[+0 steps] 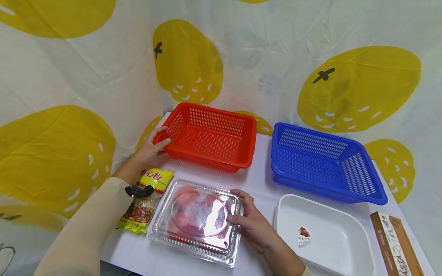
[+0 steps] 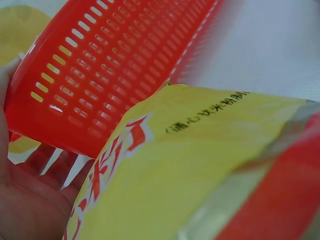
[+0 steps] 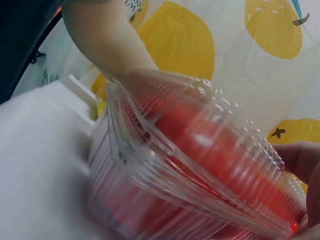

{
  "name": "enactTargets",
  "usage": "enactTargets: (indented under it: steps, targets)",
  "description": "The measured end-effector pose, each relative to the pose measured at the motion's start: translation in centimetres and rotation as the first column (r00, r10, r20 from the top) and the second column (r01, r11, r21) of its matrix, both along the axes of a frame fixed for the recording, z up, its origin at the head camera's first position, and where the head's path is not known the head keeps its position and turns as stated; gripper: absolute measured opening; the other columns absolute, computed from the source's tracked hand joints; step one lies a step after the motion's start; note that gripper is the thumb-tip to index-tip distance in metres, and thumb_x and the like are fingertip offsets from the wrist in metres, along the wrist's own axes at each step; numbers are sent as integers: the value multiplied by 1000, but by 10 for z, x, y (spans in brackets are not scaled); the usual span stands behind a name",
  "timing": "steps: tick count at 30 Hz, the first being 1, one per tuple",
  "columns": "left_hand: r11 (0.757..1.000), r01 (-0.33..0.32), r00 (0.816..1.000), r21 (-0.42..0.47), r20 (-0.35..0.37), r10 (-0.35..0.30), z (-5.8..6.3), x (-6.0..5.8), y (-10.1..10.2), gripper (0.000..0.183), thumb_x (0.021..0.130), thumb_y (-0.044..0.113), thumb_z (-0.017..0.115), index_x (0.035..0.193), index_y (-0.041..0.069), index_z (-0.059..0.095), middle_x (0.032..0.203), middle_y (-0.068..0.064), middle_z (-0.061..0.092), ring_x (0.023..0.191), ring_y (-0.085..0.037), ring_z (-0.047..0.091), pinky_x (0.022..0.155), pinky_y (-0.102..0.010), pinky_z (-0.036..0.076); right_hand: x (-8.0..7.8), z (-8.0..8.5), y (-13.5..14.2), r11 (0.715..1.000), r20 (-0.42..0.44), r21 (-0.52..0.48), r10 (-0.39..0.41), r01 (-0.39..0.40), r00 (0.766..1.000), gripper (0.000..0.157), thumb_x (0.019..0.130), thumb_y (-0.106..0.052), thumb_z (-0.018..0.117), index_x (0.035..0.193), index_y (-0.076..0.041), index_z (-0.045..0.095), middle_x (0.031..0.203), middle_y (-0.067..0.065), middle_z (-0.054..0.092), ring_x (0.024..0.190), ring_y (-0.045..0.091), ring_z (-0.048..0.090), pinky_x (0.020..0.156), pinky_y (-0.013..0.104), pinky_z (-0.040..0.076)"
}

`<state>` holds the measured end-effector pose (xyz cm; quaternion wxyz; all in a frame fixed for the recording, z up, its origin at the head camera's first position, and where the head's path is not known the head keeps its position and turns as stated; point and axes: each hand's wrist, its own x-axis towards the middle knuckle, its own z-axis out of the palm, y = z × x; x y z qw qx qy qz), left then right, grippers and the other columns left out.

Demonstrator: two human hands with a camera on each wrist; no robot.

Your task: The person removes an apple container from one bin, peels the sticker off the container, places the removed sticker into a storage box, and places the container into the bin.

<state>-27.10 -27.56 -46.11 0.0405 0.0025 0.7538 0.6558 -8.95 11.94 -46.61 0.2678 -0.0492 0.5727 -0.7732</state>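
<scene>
While the left hand (image 1: 149, 148) is gripping the red basket (image 1: 210, 136) at its left rim, thumb over the edge and fingers curled under the wall, a yellow packet (image 1: 146, 199) is lying just in front of that wrist near the desk's (image 1: 257, 180) left edge. Right of the packet, at the front edge, a clear clamshell box (image 1: 198, 220) with red fruit inside is sitting flat, lid down. The right hand (image 1: 253, 226) is resting against the box's right side, fingers bent round its edge in a light hold. Further right, a blue basket (image 1: 324, 163) is standing toward the back, a white tray (image 1: 328, 234) in front of it, and a brown carton (image 1: 395, 243) is lying at the front right corner. Judging from this, the step in hand is steadying the red basket while taking up the box; the next move seems to call for a firmer pinch on the box and a lift clear of the red basket's front wall.
</scene>
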Motion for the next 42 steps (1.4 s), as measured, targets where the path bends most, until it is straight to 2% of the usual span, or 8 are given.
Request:
enactTargets:
  steps: [6, 11, 21, 26, 29, 34, 39, 42]
  targets:
    - [1000, 7, 1000, 29, 11, -8, 1, -1, 1, 72, 107, 30, 68, 168, 29, 29, 166, -15, 33, 137, -40, 48, 115, -58, 46, 4, 2, 2, 999, 28, -25, -42, 43, 999, 76, 90, 8, 65, 153, -22, 35, 148, 11, 41, 118, 24, 60, 94, 35, 57]
    - [1000, -6, 1000, 7, 21, 6, 1, -1, 1, 73, 106, 29, 69, 168, 28, 29, 165, -15, 34, 137, -40, 48, 115, -58, 46, 3, 12, 10, 999, 33, -26, -44, 45, 998, 71, 92, 7, 63, 150, -26, 39, 142, 8, 46, 117, 22, 60, 95, 36, 57]
    - [1000, 3, 999, 8, 53, -3, 2, 0, -2, 78, 104, 30, 71, 168, 28, 27, 165, -16, 34, 137, -40, 46, 116, -59, 45, -14, 55, 35, 997, 32, -5, -74, 74, 997, 61, 98, 4, 57, 145, -32, 42, 142, 10, 42, 118, 25, 59, 96, 41, 58]
    - [1000, 12, 999, 4, 46, -12, 1, -3, -2, 79, 105, 32, 71, 169, 28, 26, 165, -17, 34, 136, -38, 48, 115, -59, 45, -30, 85, 50, 999, -33, -5, -54, 53, 998, 59, 102, 2, 54, 147, -33, 38, 145, 9, 41, 124, 26, 58, 100, 44, 58]
    - [1000, 11, 999, 1, 38, -11, 2, -4, -2, 77, 106, 31, 69, 169, 28, 26, 163, -20, 35, 132, -39, 50, 115, -60, 46, -43, 105, 57, 999, -54, -12, -49, 48, 997, 58, 104, -1, 52, 149, -35, 36, 148, 7, 38, 129, 26, 53, 102, 43, 57]
    - [1000, 3, 999, -9, 37, -2, 5, -3, -2, 76, 106, 30, 69, 169, 28, 26, 164, -19, 33, 133, -41, 49, 115, -61, 45, -77, 133, 61, 994, -16, -52, -98, 97, 995, 54, 109, -5, 52, 150, -37, 39, 154, 2, 36, 137, 26, 43, 103, 39, 56]
    - [999, -6, 999, -33, 48, 8, 6, -3, -1, 76, 106, 28, 70, 168, 29, 27, 166, -18, 32, 137, -41, 46, 115, -60, 45, -126, 141, 57, 981, -19, -137, -139, 135, 990, 46, 109, -2, 53, 144, -30, 45, 142, 1, 49, 119, 21, 60, 92, 34, 60]
    - [999, -6, 998, -33, 62, 8, 5, -3, -1, 76, 106, 27, 70, 168, 29, 27, 165, -18, 32, 138, -41, 45, 115, -59, 45, -156, 143, 50, 978, -17, -145, -157, 153, 987, 42, 109, -2, 52, 140, -30, 47, 135, 0, 52, 112, 21, 61, 87, 35, 60]
